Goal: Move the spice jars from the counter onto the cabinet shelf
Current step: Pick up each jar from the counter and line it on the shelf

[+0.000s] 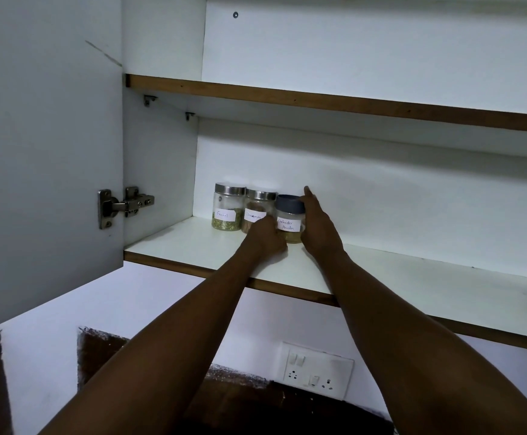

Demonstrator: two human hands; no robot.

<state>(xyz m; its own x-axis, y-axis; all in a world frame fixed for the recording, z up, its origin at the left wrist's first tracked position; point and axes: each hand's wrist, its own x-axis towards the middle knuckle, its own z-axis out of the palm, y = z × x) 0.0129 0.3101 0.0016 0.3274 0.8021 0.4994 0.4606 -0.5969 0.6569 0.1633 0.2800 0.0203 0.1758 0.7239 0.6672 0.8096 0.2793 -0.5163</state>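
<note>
I steady the blue-lidded jar [290, 219] on the shelf [412, 277]: right hand [318, 227] cupping it, fingers together; left hand [267, 237] curled at its base; ideally I nudge it flush beside the cinnamon jar [257, 211].

Three clear spice jars stand upright in a row on the cabinet shelf [381, 271]: Fennel jar [228, 210], Cinnamon jar [258, 208], blue-lidded Coriander Powder jar [289, 218].
</note>
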